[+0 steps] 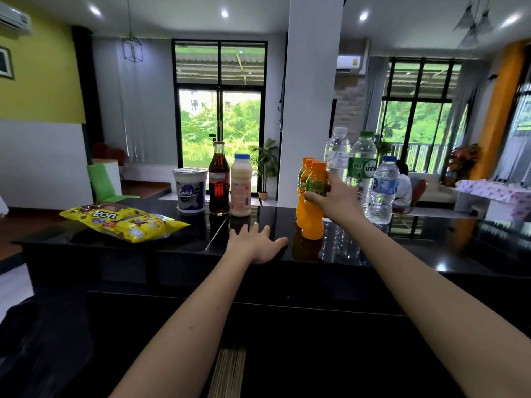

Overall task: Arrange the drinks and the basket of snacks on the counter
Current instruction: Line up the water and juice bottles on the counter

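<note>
Juice bottle (313, 222) stands upright, its label inside right hand (334, 198) grip.

Upright on the glossy black counter (270, 225): three orange plastic juice bottles (313, 222), three clear water bottles (362, 168), a glass cola bottle (219, 188) and a white milk bottle (241, 191). Yellow snack bags (126, 222) lie flat at the left.

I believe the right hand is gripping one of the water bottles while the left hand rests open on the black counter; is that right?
Not quite: the head view shows the right hand gripping the nearest orange juice bottle, not a water bottle. The water bottles stand behind it. The left hand does rest open on the black counter.
</note>
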Tool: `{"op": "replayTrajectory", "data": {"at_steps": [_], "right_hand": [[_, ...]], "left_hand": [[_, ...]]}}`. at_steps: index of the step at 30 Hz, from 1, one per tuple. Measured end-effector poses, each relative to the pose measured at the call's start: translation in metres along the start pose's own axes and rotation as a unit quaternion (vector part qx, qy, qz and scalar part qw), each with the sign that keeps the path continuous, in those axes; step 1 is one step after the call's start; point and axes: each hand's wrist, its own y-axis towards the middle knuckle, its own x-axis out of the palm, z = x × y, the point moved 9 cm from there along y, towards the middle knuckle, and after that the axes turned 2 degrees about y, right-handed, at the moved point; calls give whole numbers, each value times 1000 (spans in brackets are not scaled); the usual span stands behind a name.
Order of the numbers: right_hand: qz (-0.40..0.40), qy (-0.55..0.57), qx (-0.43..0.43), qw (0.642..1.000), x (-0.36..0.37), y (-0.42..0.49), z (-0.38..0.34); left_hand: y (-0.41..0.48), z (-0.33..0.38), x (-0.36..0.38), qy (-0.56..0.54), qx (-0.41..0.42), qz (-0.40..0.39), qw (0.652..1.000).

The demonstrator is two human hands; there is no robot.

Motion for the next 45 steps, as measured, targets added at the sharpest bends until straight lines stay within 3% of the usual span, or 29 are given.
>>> {"op": "replayTrajectory", "data": {"at_steps": [5,9,12,14,18,25,29,35,45], "right_hand": [[12,2,20,1000,2,3,7],[104,-32,18,994,-14,6,-3],[225,-73,-125,964,-32,-5,-52],[240,-59,-217,945,-25,-12,-85],[149,-34,-257,954,25,-2,-115],[-19,14,-56,998,121,57,-68],[-75,55,-4,996,156,72,-51],[-95,70,29,993,188,80,-44],[-71,61,44,995,189,81,-36]], "left_hand": [[2,-1,1,-4,4,6,1000],[3,-1,-5,-54,13,31,998],[4,-18,-29,-201,-18,141,969],[5,-39,-51,-243,-51,225,942],[11,-79,-90,-249,-100,313,911],[35,-119,-140,-272,-103,394,872],[56,-124,-149,-254,-86,376,887],[88,-125,-152,-194,-100,320,922],[104,-122,-145,-133,-101,287,943]]}}
